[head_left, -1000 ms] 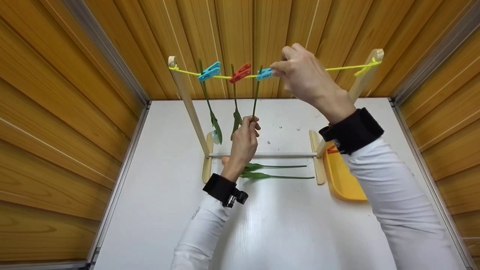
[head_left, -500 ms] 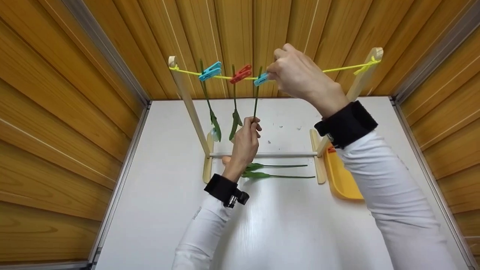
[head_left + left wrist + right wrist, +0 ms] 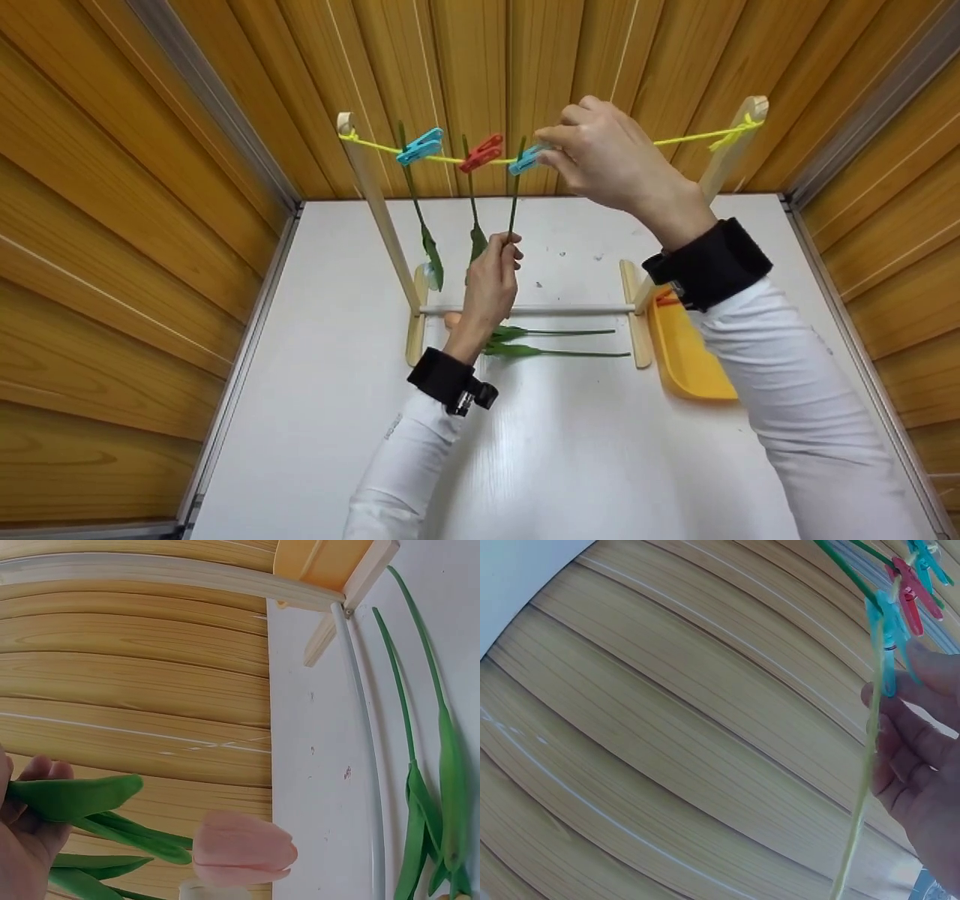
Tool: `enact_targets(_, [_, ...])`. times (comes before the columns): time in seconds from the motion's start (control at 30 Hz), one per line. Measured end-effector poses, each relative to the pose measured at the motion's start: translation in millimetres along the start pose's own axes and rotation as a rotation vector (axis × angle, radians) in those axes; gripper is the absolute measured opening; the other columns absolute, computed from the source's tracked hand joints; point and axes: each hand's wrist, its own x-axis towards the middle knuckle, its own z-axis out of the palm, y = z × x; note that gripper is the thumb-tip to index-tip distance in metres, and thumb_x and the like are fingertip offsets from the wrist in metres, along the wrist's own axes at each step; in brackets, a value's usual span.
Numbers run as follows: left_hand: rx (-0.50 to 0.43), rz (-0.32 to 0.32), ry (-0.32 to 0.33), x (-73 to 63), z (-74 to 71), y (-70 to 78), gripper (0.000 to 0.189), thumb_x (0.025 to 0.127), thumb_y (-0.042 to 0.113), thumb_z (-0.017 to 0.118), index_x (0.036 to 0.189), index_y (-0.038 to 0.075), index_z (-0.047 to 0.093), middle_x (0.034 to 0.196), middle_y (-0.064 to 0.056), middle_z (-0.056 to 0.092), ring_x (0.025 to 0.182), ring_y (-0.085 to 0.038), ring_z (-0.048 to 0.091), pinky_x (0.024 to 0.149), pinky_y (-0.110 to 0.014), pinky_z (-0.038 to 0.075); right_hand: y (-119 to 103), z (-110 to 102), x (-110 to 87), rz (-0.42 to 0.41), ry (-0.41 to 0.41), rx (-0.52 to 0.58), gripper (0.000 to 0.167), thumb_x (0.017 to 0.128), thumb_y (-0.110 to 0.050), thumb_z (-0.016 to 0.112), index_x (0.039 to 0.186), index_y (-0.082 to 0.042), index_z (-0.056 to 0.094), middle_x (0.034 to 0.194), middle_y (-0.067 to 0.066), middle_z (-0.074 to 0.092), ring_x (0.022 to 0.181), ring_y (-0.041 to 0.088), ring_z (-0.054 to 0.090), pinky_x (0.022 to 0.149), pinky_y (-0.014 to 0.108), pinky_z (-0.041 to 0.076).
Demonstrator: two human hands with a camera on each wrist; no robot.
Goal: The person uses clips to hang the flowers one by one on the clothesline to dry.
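My left hand [image 3: 491,281] holds an artificial tulip that hangs head-down, its green stem [image 3: 514,202] rising to a yellow line [image 3: 690,139]. In the left wrist view its pink bloom [image 3: 244,847] shows beyond the fingers. My right hand [image 3: 611,157] pinches a light blue clothespin [image 3: 525,160] between thumb and fingers, at the line and the top of this stem. To the left, a red clothespin [image 3: 481,153] and another blue clothespin [image 3: 420,146] each fix a stem to the line. A white bloom [image 3: 214,891] shows partly below the pink one.
The line is tied between two wooden posts [image 3: 379,210] joined by a pale bar [image 3: 574,308]. Two more tulips [image 3: 555,352] lie on the white table [image 3: 570,450]. A yellow tray [image 3: 686,367] with something red stands right, partly behind the right arm.
My right hand shifted slightly left, then back right, and its fingers now look more spread at the clothespin. The clothespin and line sit a little lower. My left hand has stayed nearly still.
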Motion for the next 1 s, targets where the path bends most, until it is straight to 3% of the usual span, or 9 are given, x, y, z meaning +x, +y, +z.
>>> enact_targets(0.23, [0.010, 0.025, 0.019, 0.0, 1.1, 0.4, 0.024, 0.107, 0.013, 0.040, 0.116, 0.004, 0.061, 0.097, -0.011, 0.071, 0.091, -0.019, 0.070, 0.077, -0.031, 0.057, 3.8, 4.3, -13.4, -0.084, 0.260, 0.032, 0.029, 0.097, -0.020, 0.064, 0.114, 0.002, 0.071, 0.097, 0.020, 0.071, 0.091, 0.036, 0.062, 0.083, 0.046, 0.047])
enact_targets(0.5, [0.010, 0.043, 0.027, -1.0, 1.8, -0.1, 0.027, 0.107, 0.015, 0.041, 0.122, 0.002, 0.060, 0.104, -0.011, 0.070, 0.095, -0.020, 0.070, 0.077, -0.031, 0.056, 4.5, 13.8, -34.2, -0.113, 0.547, 0.130, 0.017, 0.093, -0.009, 0.068, 0.104, 0.002, 0.075, 0.080, 0.017, 0.070, 0.074, 0.031, 0.058, 0.067, 0.040, 0.044])
enact_targets(0.67, [0.009, 0.053, 0.036, -3.0, 1.5, -1.3, 0.029, 0.107, 0.016, 0.042, 0.127, 0.002, 0.059, 0.108, -0.011, 0.068, 0.091, -0.018, 0.068, 0.075, -0.032, 0.054, 6.9, 23.6, -50.6, -0.138, 0.610, 0.179, 0.014, 0.088, -0.002, 0.071, 0.101, 0.001, 0.076, 0.076, 0.016, 0.069, 0.069, 0.029, 0.056, 0.064, 0.035, 0.041])
enact_targets(1.0, [0.028, 0.071, 0.052, -9.0, -2.7, -0.2, 0.029, 0.107, 0.016, 0.044, 0.127, 0.002, 0.059, 0.110, -0.012, 0.069, 0.093, -0.020, 0.068, 0.078, -0.032, 0.056, 22.3, 44.2, -85.7, -0.124, 0.630, 0.206, 0.018, 0.083, 0.003, 0.073, 0.100, 0.000, 0.077, 0.073, 0.015, 0.068, 0.067, 0.028, 0.056, 0.064, 0.032, 0.040])
